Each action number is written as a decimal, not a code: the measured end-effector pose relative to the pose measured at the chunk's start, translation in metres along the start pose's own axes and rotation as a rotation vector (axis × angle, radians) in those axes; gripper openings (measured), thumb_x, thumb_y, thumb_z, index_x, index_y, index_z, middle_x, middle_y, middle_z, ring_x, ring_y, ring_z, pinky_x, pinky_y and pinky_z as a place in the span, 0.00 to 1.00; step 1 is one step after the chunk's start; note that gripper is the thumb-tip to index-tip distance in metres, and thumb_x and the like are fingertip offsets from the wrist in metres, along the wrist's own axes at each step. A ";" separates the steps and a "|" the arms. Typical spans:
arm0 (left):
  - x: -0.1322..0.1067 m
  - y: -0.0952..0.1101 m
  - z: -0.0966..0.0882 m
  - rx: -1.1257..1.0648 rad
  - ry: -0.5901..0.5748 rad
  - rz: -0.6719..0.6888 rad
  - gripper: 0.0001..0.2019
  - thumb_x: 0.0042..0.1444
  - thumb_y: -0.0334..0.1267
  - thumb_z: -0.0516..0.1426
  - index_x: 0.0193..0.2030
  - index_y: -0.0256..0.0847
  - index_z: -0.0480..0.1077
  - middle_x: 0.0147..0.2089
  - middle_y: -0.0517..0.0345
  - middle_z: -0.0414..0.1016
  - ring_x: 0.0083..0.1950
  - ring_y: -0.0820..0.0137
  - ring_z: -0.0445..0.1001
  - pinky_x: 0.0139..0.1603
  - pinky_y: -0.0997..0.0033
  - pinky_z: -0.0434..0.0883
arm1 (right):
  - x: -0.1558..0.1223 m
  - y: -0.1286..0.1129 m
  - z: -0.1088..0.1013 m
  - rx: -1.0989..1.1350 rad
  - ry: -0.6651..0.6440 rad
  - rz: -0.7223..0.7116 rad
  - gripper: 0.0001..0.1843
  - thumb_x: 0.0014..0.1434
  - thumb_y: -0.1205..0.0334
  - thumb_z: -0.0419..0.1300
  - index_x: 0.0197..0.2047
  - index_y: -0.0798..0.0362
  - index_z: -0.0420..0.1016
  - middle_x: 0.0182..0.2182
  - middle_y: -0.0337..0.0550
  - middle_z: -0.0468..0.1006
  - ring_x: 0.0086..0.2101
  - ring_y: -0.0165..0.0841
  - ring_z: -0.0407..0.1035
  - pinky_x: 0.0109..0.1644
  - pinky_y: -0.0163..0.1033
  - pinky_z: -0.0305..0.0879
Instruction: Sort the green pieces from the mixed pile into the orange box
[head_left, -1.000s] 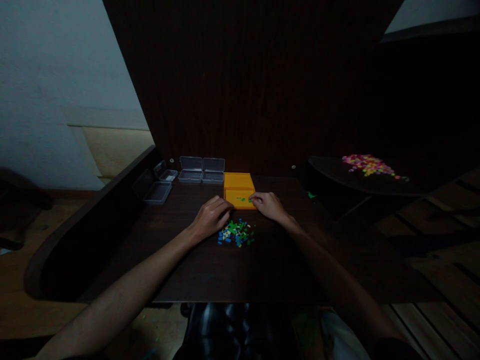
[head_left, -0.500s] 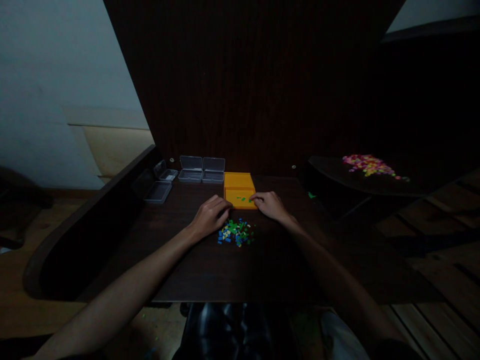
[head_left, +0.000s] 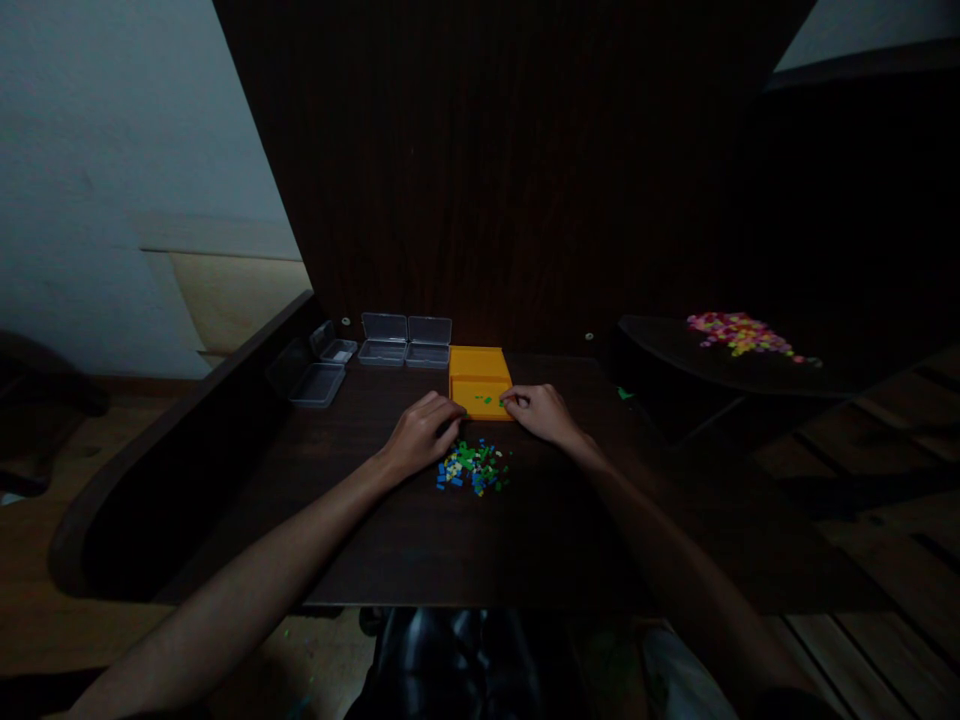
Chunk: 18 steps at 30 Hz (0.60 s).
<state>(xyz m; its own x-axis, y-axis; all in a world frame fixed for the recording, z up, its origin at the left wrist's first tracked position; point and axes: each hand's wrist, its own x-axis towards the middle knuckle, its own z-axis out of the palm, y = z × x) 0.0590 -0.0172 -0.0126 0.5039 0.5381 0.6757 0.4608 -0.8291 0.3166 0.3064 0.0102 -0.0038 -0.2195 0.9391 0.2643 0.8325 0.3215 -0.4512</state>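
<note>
An open yellow box (head_left: 480, 361) lies on the dark table, its lid folded back. A few small green pieces (head_left: 487, 400) rest inside it. My left hand (head_left: 426, 428) is at the box's front left corner, fingers curled and pinched together; what they hold, if anything, is too small to name. At the right rim my right hand (head_left: 541, 410) has thumb and forefinger closed over the box, close to a green piece; whether it is gripped is unclear. Just in front of the box a loose pile of small blue, green and pale pieces (head_left: 472, 466) is spread on the table.
Clear plastic cases with raised lids stand at the back left, among them one larger case (head_left: 319, 385). A heap of pink and yellow bits (head_left: 742, 334) sits on a dark surface (head_left: 652, 345) at the right. A raised dark side panel (head_left: 187, 450) borders the table's left.
My right thumb and forefinger have drawn slightly closer together at the box's right rim. My left hand has stayed in place. The whole view has shifted a little.
</note>
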 end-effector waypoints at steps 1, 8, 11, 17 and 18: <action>0.000 0.000 0.000 -0.004 0.002 -0.006 0.07 0.63 0.30 0.53 0.43 0.37 0.73 0.38 0.52 0.78 0.40 0.66 0.72 0.43 0.65 0.71 | 0.001 0.000 0.001 0.043 -0.001 -0.008 0.13 0.57 0.60 0.57 0.40 0.52 0.83 0.30 0.42 0.81 0.27 0.30 0.69 0.32 0.33 0.59; 0.001 -0.001 0.002 -0.033 0.042 -0.051 0.07 0.62 0.31 0.54 0.41 0.39 0.73 0.38 0.54 0.78 0.41 0.66 0.73 0.44 0.65 0.71 | 0.009 0.009 0.007 0.262 0.011 0.033 0.13 0.53 0.57 0.61 0.33 0.56 0.83 0.20 0.39 0.74 0.22 0.27 0.60 0.27 0.32 0.53; 0.001 -0.002 0.003 -0.043 0.049 -0.056 0.06 0.62 0.31 0.54 0.41 0.39 0.73 0.38 0.54 0.78 0.41 0.66 0.73 0.45 0.65 0.71 | 0.010 0.013 0.007 0.304 -0.018 0.062 0.14 0.50 0.56 0.62 0.32 0.57 0.83 0.17 0.36 0.68 0.21 0.25 0.55 0.25 0.33 0.49; 0.000 -0.002 0.004 -0.043 0.037 -0.066 0.07 0.62 0.31 0.54 0.41 0.38 0.73 0.38 0.54 0.78 0.41 0.67 0.73 0.44 0.65 0.71 | 0.011 0.015 0.009 0.394 -0.064 0.100 0.15 0.46 0.54 0.63 0.30 0.58 0.82 0.15 0.33 0.62 0.20 0.24 0.51 0.24 0.33 0.47; 0.000 -0.002 0.004 -0.044 0.038 -0.066 0.07 0.62 0.31 0.54 0.41 0.38 0.73 0.38 0.54 0.78 0.40 0.67 0.73 0.44 0.66 0.70 | 0.011 0.016 0.010 0.415 -0.067 0.103 0.15 0.46 0.54 0.63 0.30 0.58 0.82 0.15 0.33 0.62 0.20 0.24 0.51 0.24 0.33 0.46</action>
<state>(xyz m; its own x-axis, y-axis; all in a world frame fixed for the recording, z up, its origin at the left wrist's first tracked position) 0.0613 -0.0151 -0.0161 0.4449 0.5859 0.6773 0.4592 -0.7985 0.3892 0.3124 0.0274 -0.0167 -0.1894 0.9703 0.1501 0.5799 0.2339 -0.7804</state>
